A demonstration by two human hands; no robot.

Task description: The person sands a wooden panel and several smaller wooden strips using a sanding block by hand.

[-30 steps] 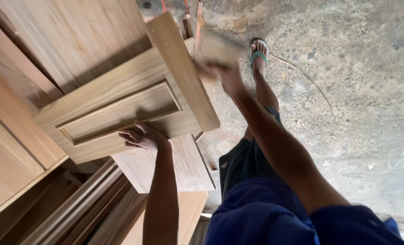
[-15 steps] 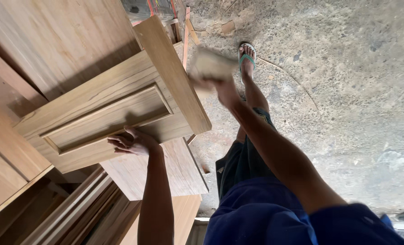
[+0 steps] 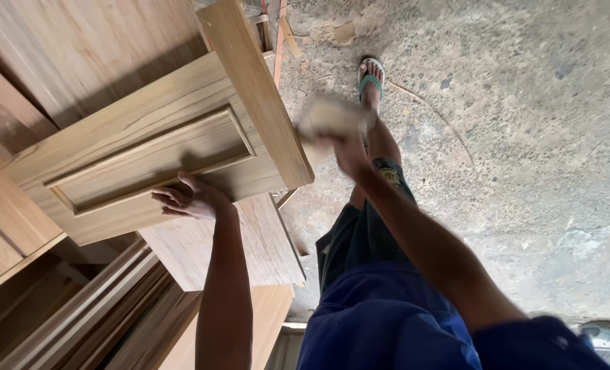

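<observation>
on one panelled door (image 3: 161,154), left hand (image 3: 188,199) presses, fingers spread; right hand (image 3: 342,140) grips one blurred block (image 3: 329,113).

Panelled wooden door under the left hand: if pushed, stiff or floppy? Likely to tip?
Probably stiff: the panelled wooden door has a thick solid frame around its raised panel. Likely heavy, given that thickness. It lies tilted on stacked wood boards, overhanging them, with the left hand flat against it, so a hard push might slide or tip it.
</observation>
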